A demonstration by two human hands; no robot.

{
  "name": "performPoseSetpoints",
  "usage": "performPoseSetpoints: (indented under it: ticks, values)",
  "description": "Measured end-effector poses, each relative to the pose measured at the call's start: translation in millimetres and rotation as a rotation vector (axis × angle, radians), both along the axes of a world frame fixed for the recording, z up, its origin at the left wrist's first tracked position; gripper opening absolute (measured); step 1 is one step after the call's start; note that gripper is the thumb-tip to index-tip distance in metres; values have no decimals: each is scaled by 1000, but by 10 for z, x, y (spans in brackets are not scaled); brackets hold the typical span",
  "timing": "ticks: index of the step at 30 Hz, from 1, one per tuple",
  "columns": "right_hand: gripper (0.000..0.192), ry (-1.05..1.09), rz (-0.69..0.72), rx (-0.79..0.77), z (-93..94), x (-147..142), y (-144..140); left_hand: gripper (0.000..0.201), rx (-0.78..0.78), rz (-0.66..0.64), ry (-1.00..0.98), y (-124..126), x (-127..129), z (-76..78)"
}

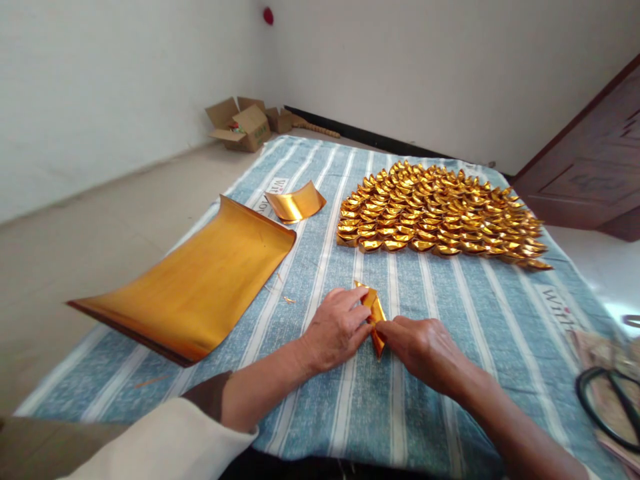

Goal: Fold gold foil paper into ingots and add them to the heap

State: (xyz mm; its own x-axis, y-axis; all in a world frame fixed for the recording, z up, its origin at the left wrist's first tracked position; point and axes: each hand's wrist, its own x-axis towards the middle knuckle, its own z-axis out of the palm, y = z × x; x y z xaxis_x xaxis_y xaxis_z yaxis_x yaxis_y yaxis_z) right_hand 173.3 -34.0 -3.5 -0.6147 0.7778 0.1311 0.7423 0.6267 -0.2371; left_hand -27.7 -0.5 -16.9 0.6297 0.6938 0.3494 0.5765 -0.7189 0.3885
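Head view: the left hand [336, 330] reaches in from lower left, palm down, fingers bent over a folded gold piece [377, 308]; the right hand [425, 348] comes from lower right, pinching its near side. Both grips are closed on it at the near part of the striped tabletop [310, 420]. Fingers hide its middle, the right fingertips are hard to make out, and the view's right edge cuts off black looped handles [623, 400].

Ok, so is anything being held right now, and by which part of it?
Yes, a folded gold foil piece: the left hand holds its left edge, and the right hand its right edge, near the middle.
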Motion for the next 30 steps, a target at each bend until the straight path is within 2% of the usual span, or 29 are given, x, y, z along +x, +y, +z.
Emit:
performPoseSetpoints:
  ticks: [6,15,19,22,30]
  values:
    - [19,51,2,-136,-16,33,52,11,-1,-5,-3,3,8,12]
    - [26,-46,97,-164,66,74,156,12,-60,26,22,26,46,26]
    - [25,14,181,-227,103,99,254,11,-135,17,7,57,31,28]
    - [20,96,205,-333,100,108,335,15,-174,5,1,76,12,39]
    - [19,291,32,-601,27,99,391,19,-242,5,0,109,6,54]
